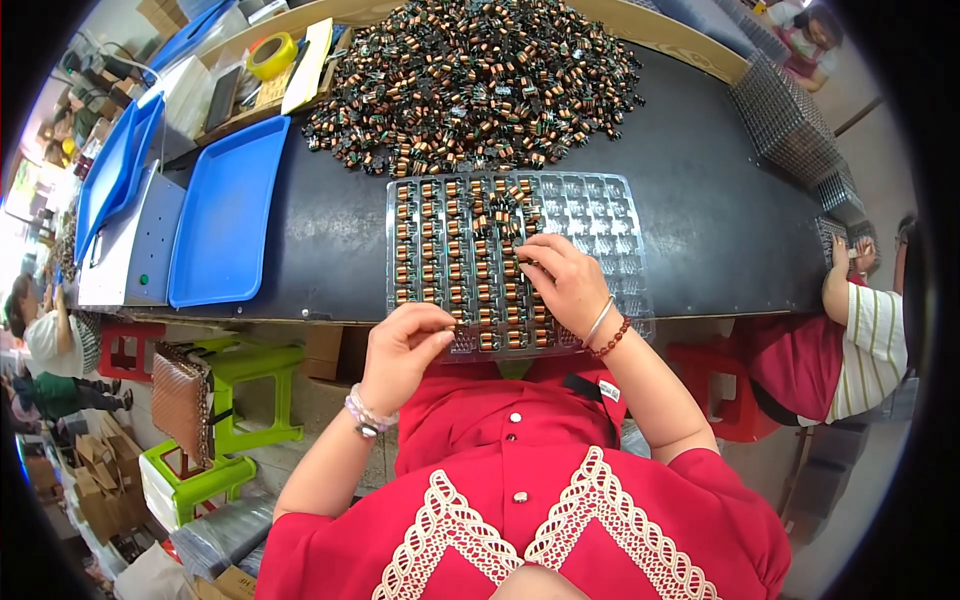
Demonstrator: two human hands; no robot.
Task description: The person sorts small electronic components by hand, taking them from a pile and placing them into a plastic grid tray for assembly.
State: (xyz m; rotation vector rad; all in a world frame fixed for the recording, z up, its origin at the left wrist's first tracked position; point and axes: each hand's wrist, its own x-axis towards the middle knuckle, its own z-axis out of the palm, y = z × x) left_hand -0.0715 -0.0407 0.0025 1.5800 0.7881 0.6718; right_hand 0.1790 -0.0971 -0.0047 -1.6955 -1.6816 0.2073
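A clear plastic tray (608, 225) with rows of pockets lies at the table's front edge. Small copper-wound coils (430, 228) with black ends fill its left and middle columns, and the right columns hold none. Several loose coils (500, 212) lie jumbled over the upper middle pockets. My right hand (568, 287) is over the tray's middle, thumb and forefinger pinched at a coil beside the filled columns. At the near left corner, my left hand (398, 350) is closed in a pinch; what its fingertips hold is too small to make out.
A big heap of loose coils (480, 90) covers the far table. To the left are a blue tray (230, 215), a metal box (140, 245) and yellow tape (271, 56). Stacked trays (785, 115) stand at the right, where another person's hands (848, 258) work. Green stools (255, 390) stand lower left.
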